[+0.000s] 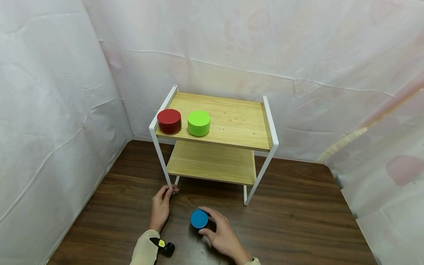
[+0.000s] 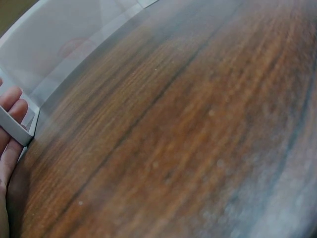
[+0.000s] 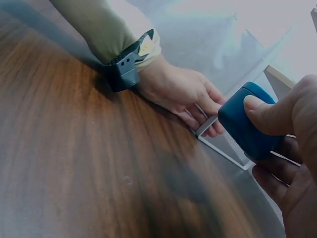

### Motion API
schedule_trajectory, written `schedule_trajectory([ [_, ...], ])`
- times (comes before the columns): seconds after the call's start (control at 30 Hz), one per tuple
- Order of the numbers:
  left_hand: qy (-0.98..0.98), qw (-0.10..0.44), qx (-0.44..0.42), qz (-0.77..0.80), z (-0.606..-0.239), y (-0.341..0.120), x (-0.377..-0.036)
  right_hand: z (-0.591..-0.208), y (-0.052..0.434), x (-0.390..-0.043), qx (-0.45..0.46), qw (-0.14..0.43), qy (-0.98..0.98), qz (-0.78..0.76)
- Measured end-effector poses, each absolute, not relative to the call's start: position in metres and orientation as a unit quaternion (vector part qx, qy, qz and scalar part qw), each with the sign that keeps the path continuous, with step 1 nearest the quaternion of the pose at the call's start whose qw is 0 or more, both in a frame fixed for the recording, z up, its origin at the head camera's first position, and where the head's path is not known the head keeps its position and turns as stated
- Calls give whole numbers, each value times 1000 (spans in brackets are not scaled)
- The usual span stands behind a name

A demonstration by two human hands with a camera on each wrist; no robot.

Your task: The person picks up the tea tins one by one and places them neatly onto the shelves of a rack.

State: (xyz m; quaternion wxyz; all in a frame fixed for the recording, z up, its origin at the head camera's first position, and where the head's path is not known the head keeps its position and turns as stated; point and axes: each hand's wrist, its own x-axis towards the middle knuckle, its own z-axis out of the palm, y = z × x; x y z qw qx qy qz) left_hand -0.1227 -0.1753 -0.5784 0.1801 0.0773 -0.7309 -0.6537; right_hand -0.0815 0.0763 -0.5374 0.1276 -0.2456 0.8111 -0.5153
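Observation:
My left hand (image 1: 160, 206) grips the foot of the white front-left leg (image 1: 162, 160) of a two-tier shelf. In the left wrist view, its fingers (image 2: 19, 110) show behind the white frame (image 2: 16, 128) at the left edge. My right hand (image 1: 225, 237) holds a small round blue canister (image 1: 199, 219) between thumb and fingers, in front of the shelf. The right wrist view shows the thumb pressed on the side of the canister (image 3: 242, 121), which is tilted and lifted over the table. On the top board stand a red round canister (image 1: 169, 121) and a bright green one (image 1: 198, 123).
The shelf has a pale wooden top board (image 1: 238, 121) and a lower board (image 1: 212, 162) between white metal frames. It stands on a dark wooden table (image 1: 298, 213). Pale cloth (image 1: 225, 48) hangs behind and at both sides.

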Motion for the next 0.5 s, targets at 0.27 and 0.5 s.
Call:
schedule_trajectory([
  [0.27,-736,176,74,-649,-580,-178,-123,-529,73,-89,-262,100,816,-505],
  [0.5,-735,178,70,-651,-579,-177,-123,-522,71,-94,-276,75,819,-498],
])
